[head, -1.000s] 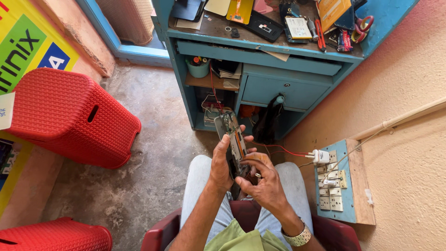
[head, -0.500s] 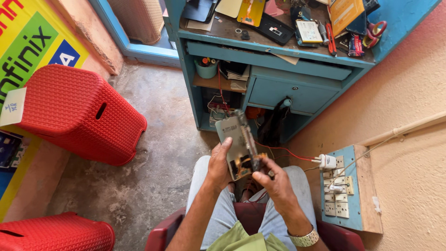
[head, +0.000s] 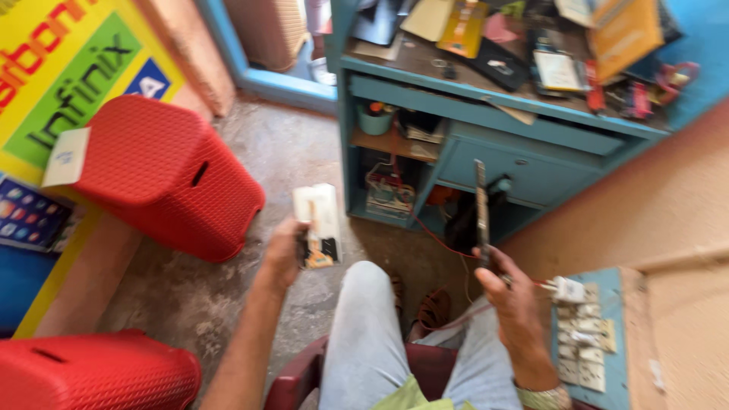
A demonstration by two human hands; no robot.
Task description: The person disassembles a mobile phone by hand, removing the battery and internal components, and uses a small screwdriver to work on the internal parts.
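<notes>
The left hand (head: 282,254) is closed on a phone body (head: 319,225), gripping it at its lower left edge with the fingers wrapped behind. The body is a pale, cream-coloured rectangular slab held upright above the left knee, its open face toward the camera; the upper part is plain and light, while the lower end shows dark components and a small orange patch. Finer detail is lost to motion blur. The right hand (head: 510,296) is closed on a panel (head: 481,212), pinching its lower end between thumb and fingers. The panel is thin, dark and seen edge-on, standing near vertical above the right knee and in front of the blue counter (head: 486,99). The two parts are well apart, one on each side of the lap, and do not touch. The person sits on a dark red chair (head: 304,372) with both legs in light trousers. A red wire (head: 440,239) runs from the counter's lower shelf toward the right hand. Just beside the right hand, a white plug (head: 566,289) sits at the top of a switch board (head: 588,342) mounted on the wall. A red stool (head: 163,175) stands on the concrete floor to the left, and a second one (head: 91,376) lies near the bottom left corner. Assorted tools and papers cover the counter top.
</notes>
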